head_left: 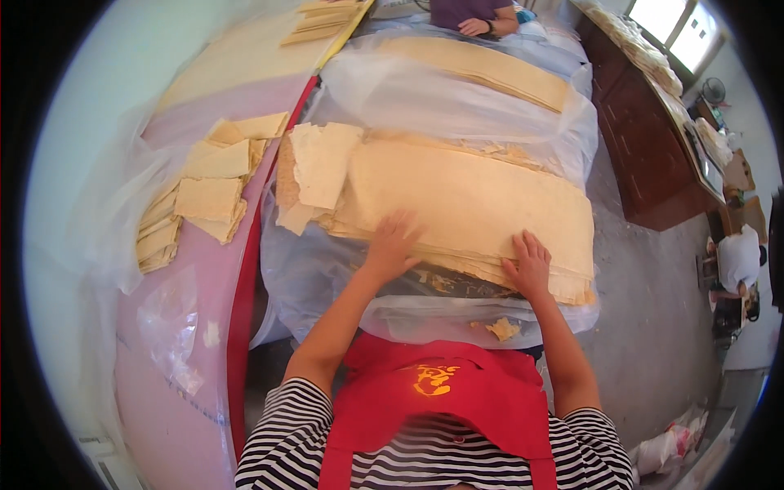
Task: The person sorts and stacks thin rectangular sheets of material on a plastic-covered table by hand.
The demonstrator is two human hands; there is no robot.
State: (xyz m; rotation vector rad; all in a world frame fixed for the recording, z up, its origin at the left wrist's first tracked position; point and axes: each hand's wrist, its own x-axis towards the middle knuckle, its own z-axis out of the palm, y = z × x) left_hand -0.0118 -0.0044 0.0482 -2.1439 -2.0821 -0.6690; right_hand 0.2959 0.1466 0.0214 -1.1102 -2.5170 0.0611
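A wide stack of thin, pale yellow sheets with ragged edges (474, 192), which look like bean curd sheets, lies before me on a plastic-covered table. My left hand (394, 243), slightly blurred, rests with fingers spread on the stack's near edge, left of the middle. Farther right, my right hand (531, 260) lies on the same near edge, fingers stretched out and thumb apart. Neither hand visibly grips a sheet. Smaller torn pieces (322, 167) lie over the stack's left end. Loose crumbs and a broken scrap (502, 329) sit on the plastic nearest me.
Small folded sheet bundles (211, 196) lie on the pink surface (175, 343) at left, beyond a red edge (245, 318). Another sheet stack (482, 69) lies farther back, before a person in purple (469, 15). A dark wooden cabinet (645, 147) stands right; another person (739, 260) is at far right.
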